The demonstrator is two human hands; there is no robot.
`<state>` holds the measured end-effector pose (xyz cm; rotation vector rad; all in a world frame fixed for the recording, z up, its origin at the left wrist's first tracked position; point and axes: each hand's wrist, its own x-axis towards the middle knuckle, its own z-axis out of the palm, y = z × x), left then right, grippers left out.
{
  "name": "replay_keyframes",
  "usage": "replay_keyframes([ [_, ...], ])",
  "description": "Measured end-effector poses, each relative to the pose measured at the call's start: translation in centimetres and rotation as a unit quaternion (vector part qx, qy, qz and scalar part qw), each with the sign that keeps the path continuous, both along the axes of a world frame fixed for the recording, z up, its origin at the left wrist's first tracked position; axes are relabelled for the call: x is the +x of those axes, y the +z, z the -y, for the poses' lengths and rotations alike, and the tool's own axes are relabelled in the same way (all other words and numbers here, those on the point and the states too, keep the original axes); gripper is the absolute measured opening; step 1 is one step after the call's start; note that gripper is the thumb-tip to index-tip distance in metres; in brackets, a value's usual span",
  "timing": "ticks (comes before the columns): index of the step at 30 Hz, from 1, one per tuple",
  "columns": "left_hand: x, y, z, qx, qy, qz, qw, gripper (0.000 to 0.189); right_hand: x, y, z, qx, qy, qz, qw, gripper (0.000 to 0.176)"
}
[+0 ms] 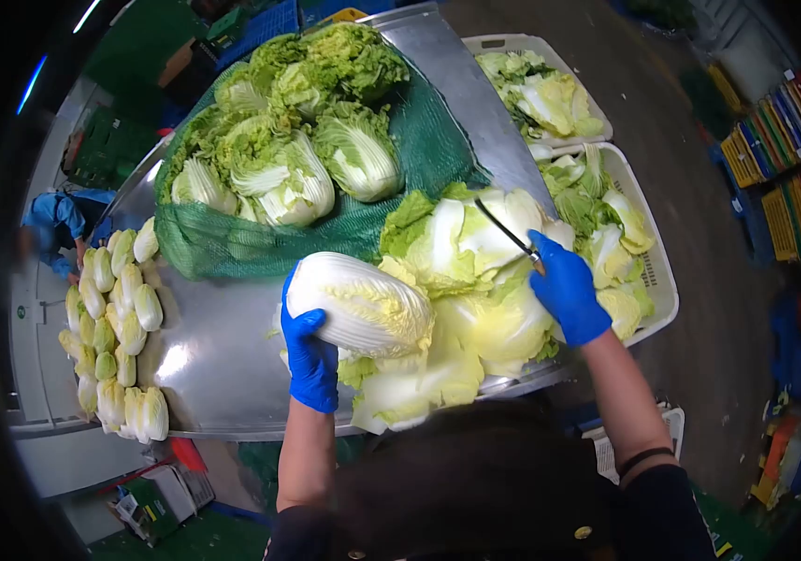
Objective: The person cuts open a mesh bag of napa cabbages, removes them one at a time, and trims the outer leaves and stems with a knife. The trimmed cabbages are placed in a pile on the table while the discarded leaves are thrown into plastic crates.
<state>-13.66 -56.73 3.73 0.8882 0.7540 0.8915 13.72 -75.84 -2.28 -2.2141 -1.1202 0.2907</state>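
Note:
My left hand (310,360), in a blue glove, is closed around the base end of a napa cabbage (358,301), which lies tilted with its yellowish leafy end to the right. In my blue-gloved right hand (566,292) is a knife (505,224); its dark blade points up and left, over a heap of loose outer leaves (503,327). These leaves spread under and to the right of the held cabbage. Behind it, several untrimmed cabbages (279,178) rest on a green mesh sack (223,245).
Pale trimmed cabbages (124,327) are grouped at the left end of the metal table (232,355). Two white crates (667,290) with leaves stand along its right edge. A person in blue (62,220) is at the far left. Stacked colourful crates (774,131) line the right side.

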Motion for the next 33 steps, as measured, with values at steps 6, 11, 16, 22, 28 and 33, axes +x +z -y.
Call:
replay_keyframes([
  [6,-0.1,0.5,-0.3,-0.016,-0.018,0.134,0.991,0.080,-7.3,6.0,-4.3,0.026,0.060,-0.601,0.796,0.065],
  [11,1.2,3.2,-0.1,-0.019,-0.069,0.258,0.964,0.088,-6.7,6.6,-3.6,0.036,0.041,-0.652,0.756,0.026],
  [16,0.1,2.8,-0.9,-0.072,-0.013,0.254,0.964,0.098,-3.1,2.9,-1.6,0.059,-0.013,-0.250,0.966,0.031],
  [22,1.6,3.3,1.2,0.082,-0.072,0.151,0.983,0.106,-8.9,5.0,-6.4,0.131,0.082,-0.409,0.899,0.030],
  [28,-0.4,4.4,0.2,0.085,-0.035,0.276,0.957,0.116,-7.9,2.6,-4.9,0.080,0.069,-0.235,0.966,0.024],
  [33,2.0,6.0,-0.4,0.157,-0.159,0.421,0.879,0.110,-10.5,8.5,-3.7,0.088,0.231,-0.730,0.638,0.060],
])
